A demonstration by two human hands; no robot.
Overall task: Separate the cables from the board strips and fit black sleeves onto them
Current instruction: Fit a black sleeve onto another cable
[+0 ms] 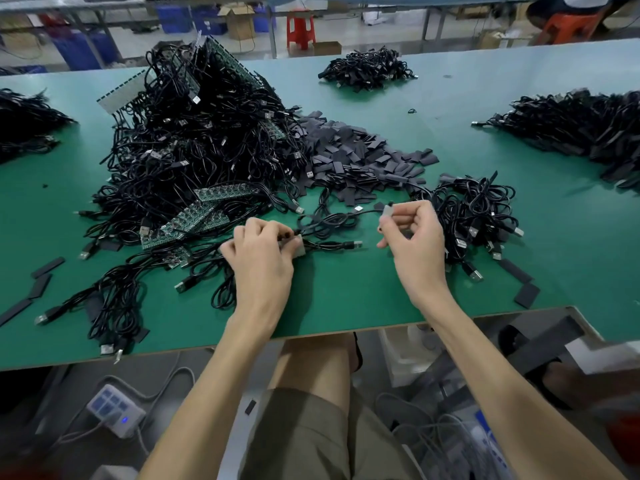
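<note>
Left hand (259, 252): we've got it curled round a pale board piece (300, 249) — its cable (332, 244) trails right over the green table (346, 306).
Right hand (414, 233): fingertips pinching a second board piece (387, 213).
Black sleeves (356, 150): heaped behind our hands — touching the cable pile (194, 133).

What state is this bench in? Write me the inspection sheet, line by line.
Surface: green table, with piles across it.
Job's things: board strips tangled in the cable heap; black sleeves heaped beside it.
Clutter: loose sleeves near the left front edge.
Grippers: left hand grips a pale piece with cables attached; right hand pinches a small pale tab.
Cables: coiled bundles to the right of the right hand; more piles farther off.
Surroundings: red stool, cardboard box, power strip under the table.
</note>
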